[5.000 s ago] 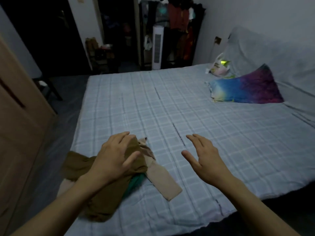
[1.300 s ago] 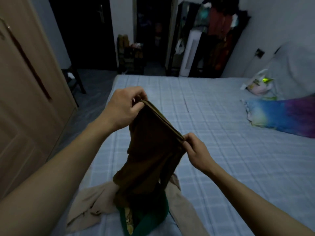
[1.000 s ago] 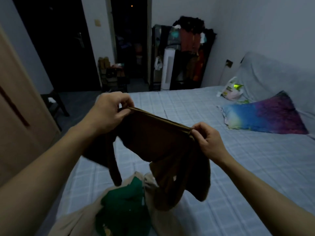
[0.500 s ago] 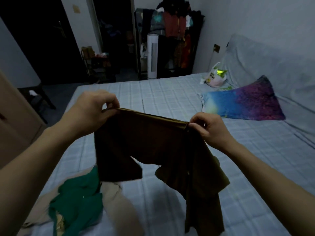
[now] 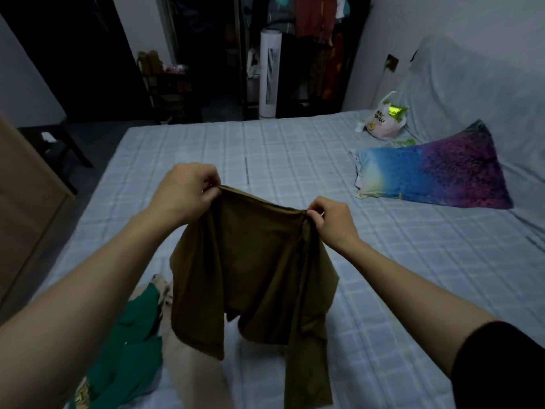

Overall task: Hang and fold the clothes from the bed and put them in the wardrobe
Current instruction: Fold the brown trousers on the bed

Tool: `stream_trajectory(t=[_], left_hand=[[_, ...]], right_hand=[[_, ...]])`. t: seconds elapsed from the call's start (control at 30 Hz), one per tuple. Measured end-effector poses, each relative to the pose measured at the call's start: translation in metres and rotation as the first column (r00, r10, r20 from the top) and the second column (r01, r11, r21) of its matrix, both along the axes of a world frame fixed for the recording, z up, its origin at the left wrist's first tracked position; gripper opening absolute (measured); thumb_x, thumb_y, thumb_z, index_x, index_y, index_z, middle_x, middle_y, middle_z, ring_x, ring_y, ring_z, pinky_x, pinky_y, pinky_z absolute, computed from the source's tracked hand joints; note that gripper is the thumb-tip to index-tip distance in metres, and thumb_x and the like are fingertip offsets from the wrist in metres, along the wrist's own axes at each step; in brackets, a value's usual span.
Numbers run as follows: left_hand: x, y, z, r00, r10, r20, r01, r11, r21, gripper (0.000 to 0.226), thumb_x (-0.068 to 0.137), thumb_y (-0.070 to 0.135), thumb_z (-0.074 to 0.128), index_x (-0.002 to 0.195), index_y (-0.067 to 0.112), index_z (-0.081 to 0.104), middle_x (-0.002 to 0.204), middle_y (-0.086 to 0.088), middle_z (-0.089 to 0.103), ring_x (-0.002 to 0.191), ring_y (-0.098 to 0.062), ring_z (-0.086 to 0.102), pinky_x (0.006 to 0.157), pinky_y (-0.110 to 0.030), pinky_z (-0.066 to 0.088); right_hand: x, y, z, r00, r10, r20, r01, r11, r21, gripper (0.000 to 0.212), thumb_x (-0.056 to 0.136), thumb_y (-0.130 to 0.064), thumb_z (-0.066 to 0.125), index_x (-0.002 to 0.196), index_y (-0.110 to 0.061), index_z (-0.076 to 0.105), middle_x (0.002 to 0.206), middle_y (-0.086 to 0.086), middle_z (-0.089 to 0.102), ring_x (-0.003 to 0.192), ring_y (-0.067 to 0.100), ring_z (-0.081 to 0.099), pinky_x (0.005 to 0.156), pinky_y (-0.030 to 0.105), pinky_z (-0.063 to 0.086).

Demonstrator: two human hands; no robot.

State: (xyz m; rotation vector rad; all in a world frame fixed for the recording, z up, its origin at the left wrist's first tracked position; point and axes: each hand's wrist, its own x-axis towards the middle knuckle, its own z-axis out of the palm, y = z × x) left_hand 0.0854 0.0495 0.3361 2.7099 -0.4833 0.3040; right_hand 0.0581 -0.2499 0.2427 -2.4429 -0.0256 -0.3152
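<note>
An olive-brown garment (image 5: 253,278) hangs in the air above the bed (image 5: 295,160), spread out by its top edge. My left hand (image 5: 185,190) pinches the top left corner and my right hand (image 5: 327,219) pinches the top right corner. Its lower parts dangle down toward the sheet. On the bed at the lower left lie a green garment (image 5: 126,355) and a beige garment (image 5: 194,376), partly under each other.
A colourful pillow (image 5: 433,175) and a plastic bag (image 5: 383,119) lie at the bed's right side. A wooden wardrobe door (image 5: 20,208) stands at the left. Beyond the bed are a white tower fan (image 5: 269,72), a clothes rack (image 5: 318,31) and a dark stool (image 5: 56,143).
Both hands took the olive-brown garment off the pile, lifted it and spread its top edge apart. In the last half second it hangs a little lower and more open.
</note>
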Motion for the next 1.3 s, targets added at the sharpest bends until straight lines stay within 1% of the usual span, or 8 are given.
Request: stream_trajectory(t=[0.1, 0.2, 0.5, 0.63, 0.83, 0.97, 1.1, 1.3], left_hand=[[0.040, -0.010, -0.046, 0.994, 0.087, -0.065, -0.090, 0.995, -0.039, 0.021, 0.090, 0.021, 0.063, 0.111, 0.018, 0.063, 0.108, -0.006, 0.063, 0.099, -0.030, 0.059, 0.086, -0.044, 0.049], [0.058, -0.016, -0.102, 0.982, 0.083, -0.168, -0.090, 0.995, -0.034, 0.029, 0.090, 0.027, 0.062, 0.118, 0.020, 0.059, 0.116, -0.007, 0.057, 0.098, -0.029, 0.059, 0.086, -0.043, 0.050], [0.022, -0.029, -0.267, 0.839, -0.014, -0.545, 0.029, 0.999, 0.020, 0.021, 0.090, 0.031, 0.062, 0.107, 0.020, 0.062, 0.109, -0.004, 0.060, 0.101, -0.024, 0.060, 0.086, -0.038, 0.051], [-0.016, -0.046, -0.336, 0.764, -0.036, -0.645, 0.091, 0.994, 0.053, 0.017, 0.090, 0.032, 0.060, 0.104, 0.021, 0.059, 0.105, -0.003, 0.056, 0.101, -0.024, 0.056, 0.083, -0.037, 0.049], [-0.063, -0.083, -0.403, 0.849, -0.118, -0.515, 0.262, 0.941, 0.216, 0.043, 0.088, 0.043, 0.059, 0.126, 0.024, 0.051, 0.139, -0.003, 0.042, 0.126, -0.024, 0.038, 0.097, -0.039, 0.039], [-0.071, -0.092, -0.426, 0.864, -0.124, -0.488, 0.292, 0.913, 0.284, 0.042, 0.080, 0.041, 0.070, 0.116, 0.022, 0.059, 0.149, -0.011, 0.039, 0.134, -0.030, 0.037, 0.098, -0.044, 0.039], [-0.067, -0.090, -0.437, 0.877, -0.165, -0.452, 0.311, 0.911, 0.270, 0.035, 0.065, 0.037, 0.083, 0.091, 0.020, 0.068, 0.142, -0.015, 0.051, 0.126, -0.034, 0.052, 0.091, -0.046, 0.047], [-0.069, -0.098, -0.443, 0.901, -0.225, -0.370, 0.319, 0.923, 0.215, 0.015, 0.068, 0.020, 0.083, 0.073, 0.015, 0.070, 0.133, -0.016, 0.060, 0.120, -0.036, 0.058, 0.090, -0.049, 0.050]], right_hand=[[0.032, 0.012, -0.027, 0.984, -0.060, -0.166, 0.069, 0.996, 0.048, 0.020, 0.090, -0.012, 0.064, 0.110, -0.009, 0.066, 0.106, 0.009, 0.069, 0.095, 0.024, 0.066, 0.082, 0.028, 0.049], [0.039, 0.022, -0.061, 0.964, 0.009, -0.265, -0.019, 0.999, -0.033, 0.038, 0.091, -0.023, 0.065, 0.127, -0.015, 0.058, 0.124, 0.006, 0.061, 0.107, 0.020, 0.061, 0.087, 0.026, 0.044], [-0.012, 0.007, -0.187, 0.842, 0.008, -0.540, -0.078, 0.991, -0.106, 0.040, 0.091, -0.026, 0.064, 0.127, -0.011, 0.056, 0.124, 0.010, 0.060, 0.114, 0.025, 0.056, 0.095, 0.032, 0.043], [-0.051, 0.010, -0.253, 0.753, -0.001, -0.658, -0.102, 0.988, -0.119, 0.032, 0.089, -0.033, 0.065, 0.116, -0.018, 0.054, 0.114, 0.003, 0.053, 0.106, 0.021, 0.055, 0.086, 0.028, 0.045], [-0.092, 0.029, -0.317, 0.672, -0.127, -0.730, -0.130, 0.950, -0.285, 0.060, 0.080, -0.059, 0.063, 0.126, -0.023, 0.048, 0.128, 0.002, 0.046, 0.116, 0.022, 0.048, 0.094, 0.036, 0.046], [-0.099, 0.046, -0.344, 0.756, -0.156, -0.636, -0.180, 0.884, -0.431, 0.051, 0.077, -0.065, 0.059, 0.111, -0.027, 0.056, 0.118, 0.001, 0.048, 0.106, 0.021, 0.045, 0.080, 0.035, 0.038], [-0.092, 0.057, -0.357, 0.817, -0.160, -0.554, -0.092, 0.912, -0.400, 0.034, 0.081, -0.055, 0.062, 0.098, -0.025, 0.063, 0.104, 0.000, 0.052, 0.096, 0.019, 0.047, 0.074, 0.033, 0.037], [-0.083, 0.051, -0.356, 0.824, -0.197, -0.531, 0.070, 0.966, -0.249, 0.007, 0.085, -0.018, 0.060, 0.080, -0.015, 0.062, 0.091, 0.004, 0.054, 0.082, 0.022, 0.054, 0.069, 0.035, 0.044]])
